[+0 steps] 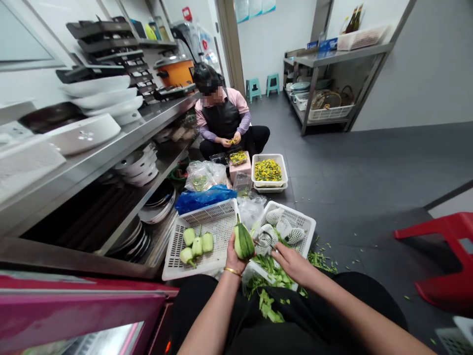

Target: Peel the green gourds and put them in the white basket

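Observation:
My left hand (236, 257) wraps around a green striped squash (243, 241), stem pointing up and away, some dark stripes still on its skin. In my right hand (290, 262) is a metal peeler (266, 238), its head close beside the squash; whether the blade touches the skin I cannot tell. Several pale peeled squashes (197, 245) lie in a white plastic basket (170, 256) to the left. Under my hands, green peelings (271, 271) spread over a second white basket (311, 224), which also holds several squashes in white foam nets (284, 228).
Across from me a seated person (223, 116) handles yellow flowers by a basket of yellow-flowered greens (268, 170). Blue plastic bag (207, 197) lies behind the left basket. Steel shelves with dishes (148, 123) line the left; a red stool (439, 256) stands right.

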Available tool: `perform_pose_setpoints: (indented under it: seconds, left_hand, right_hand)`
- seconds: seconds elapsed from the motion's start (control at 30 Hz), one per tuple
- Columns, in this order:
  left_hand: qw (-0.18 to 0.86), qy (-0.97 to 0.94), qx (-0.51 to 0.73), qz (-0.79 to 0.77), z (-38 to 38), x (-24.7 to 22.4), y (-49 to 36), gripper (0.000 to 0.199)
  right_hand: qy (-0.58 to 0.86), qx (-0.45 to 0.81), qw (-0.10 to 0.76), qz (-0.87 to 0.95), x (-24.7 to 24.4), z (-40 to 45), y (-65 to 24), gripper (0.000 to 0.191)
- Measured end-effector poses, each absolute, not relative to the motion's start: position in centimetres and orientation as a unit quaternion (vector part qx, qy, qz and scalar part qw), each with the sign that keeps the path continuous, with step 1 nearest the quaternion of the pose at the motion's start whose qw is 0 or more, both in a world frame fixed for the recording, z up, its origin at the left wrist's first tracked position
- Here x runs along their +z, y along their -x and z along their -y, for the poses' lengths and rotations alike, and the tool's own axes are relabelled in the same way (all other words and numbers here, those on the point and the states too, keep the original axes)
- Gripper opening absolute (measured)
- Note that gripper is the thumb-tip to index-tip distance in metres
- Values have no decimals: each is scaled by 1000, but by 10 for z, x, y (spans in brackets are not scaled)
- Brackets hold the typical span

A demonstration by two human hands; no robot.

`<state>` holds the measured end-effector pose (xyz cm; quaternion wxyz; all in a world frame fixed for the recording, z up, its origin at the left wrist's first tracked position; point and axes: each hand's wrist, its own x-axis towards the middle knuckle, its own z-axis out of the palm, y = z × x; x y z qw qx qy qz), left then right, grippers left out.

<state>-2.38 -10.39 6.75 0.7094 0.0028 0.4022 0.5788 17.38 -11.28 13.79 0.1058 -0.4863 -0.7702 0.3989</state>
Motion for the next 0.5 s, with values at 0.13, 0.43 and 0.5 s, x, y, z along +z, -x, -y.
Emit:
perform_pose_setpoints:
  seconds: [0.13,0.43,0.5]
  left_hand:
    - [642,-63,638,-421,98,66,15,36]
    - [534,-70,726,-428,94,66,15,30]
    - [532,-71,730,-422,94,70,15,29]
  right_hand:
    - [512,354,117,773,162,79,-134,17]
    - [512,366,31,776,115,143,-132,14]
    - [495,397,-10,773,102,164,-153,13]
